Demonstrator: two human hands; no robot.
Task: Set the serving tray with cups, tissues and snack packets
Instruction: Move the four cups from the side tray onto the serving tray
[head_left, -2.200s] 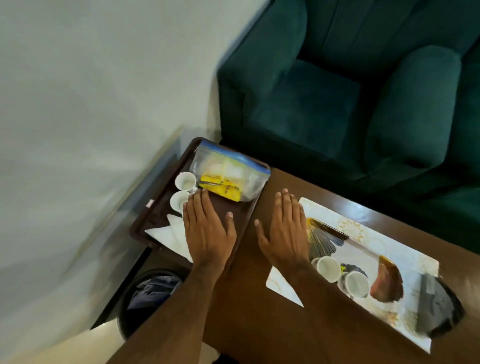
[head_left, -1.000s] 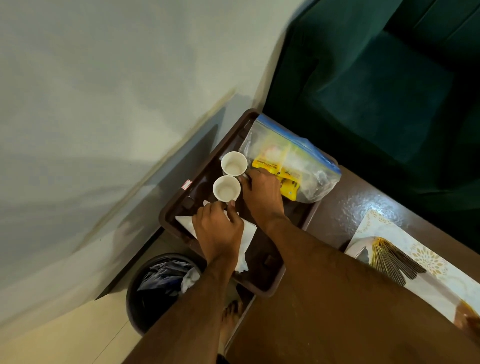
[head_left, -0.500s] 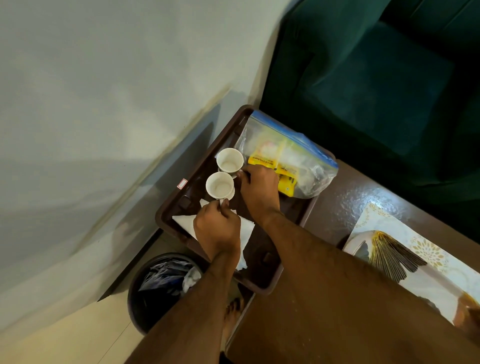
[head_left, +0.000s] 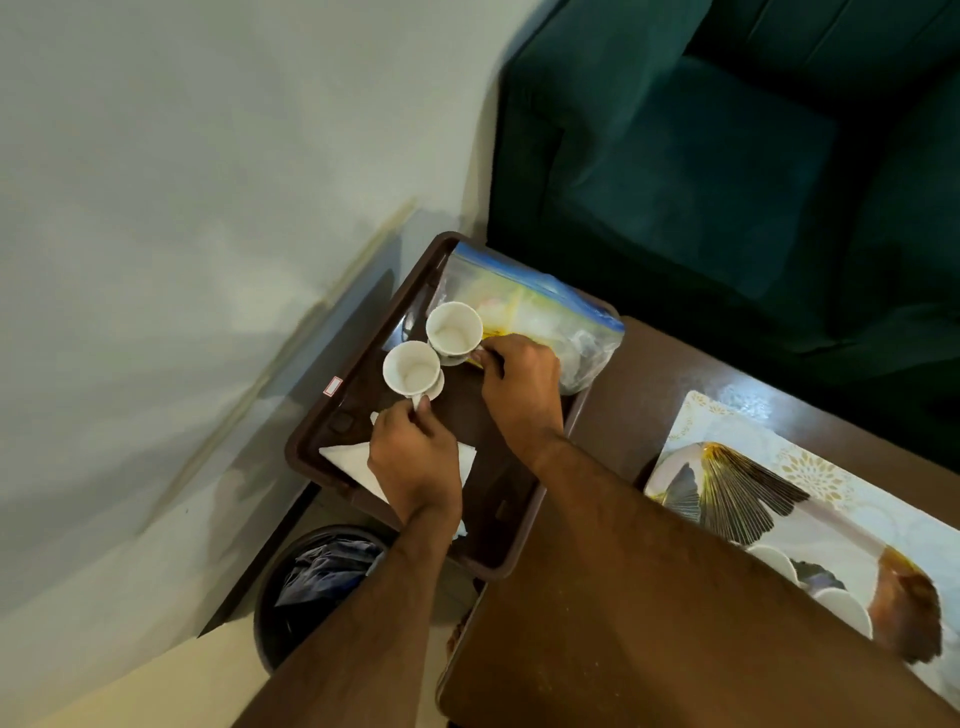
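Observation:
A dark brown serving tray (head_left: 332, 426) sits at the table's left end. Two white cups are held just above it. My left hand (head_left: 415, 462) pinches the handle of the nearer cup (head_left: 412, 369). My right hand (head_left: 519, 384) grips the handle of the farther cup (head_left: 453, 327). White tissues (head_left: 348, 460) lie on the tray, partly under my left hand. A clear zip bag of snack packets (head_left: 545, 312) rests on the tray's far end.
A patterned white tray (head_left: 810, 499) on the brown table (head_left: 571, 649) at right carries two more cups (head_left: 841, 608). A black waste bin (head_left: 291, 587) stands below the tray. A green armchair (head_left: 727, 171) is behind, and a wall runs along the left.
Both hands went from lying flat on the tray and table to gripping the two cup handles. The cups have risen slightly off the tray.

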